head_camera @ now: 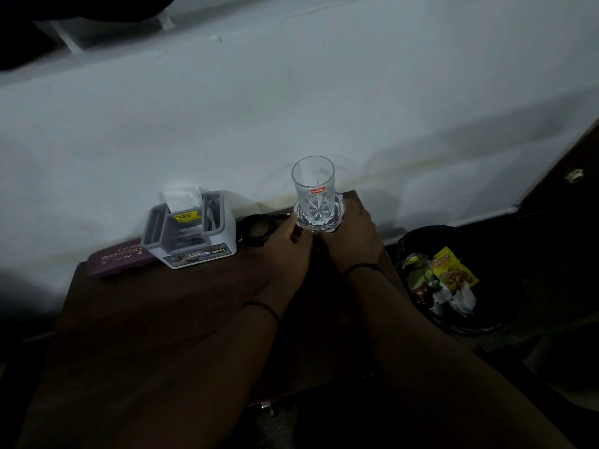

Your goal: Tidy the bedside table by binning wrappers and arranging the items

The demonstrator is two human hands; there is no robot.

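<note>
A clear drinking glass (313,179) with a red label stands upright on a clear octagonal coaster (319,218) at the back right corner of the dark wooden bedside table (155,312). My left hand (285,247) grips the coaster's left edge with curled fingers. My right hand (355,234) curls round its right side. A coiled black cable (256,230) lies just left of my left hand. A grey organizer (194,234) holding a white tissue stands further left, and a maroon spectacle case (120,257) lies beside it against the wall.
A black bin (421,241) stands on the floor right of the table and holds a yellow snack wrapper (452,270), green wrappers and crumpled white paper. The white wall runs right behind the table. The room is dim.
</note>
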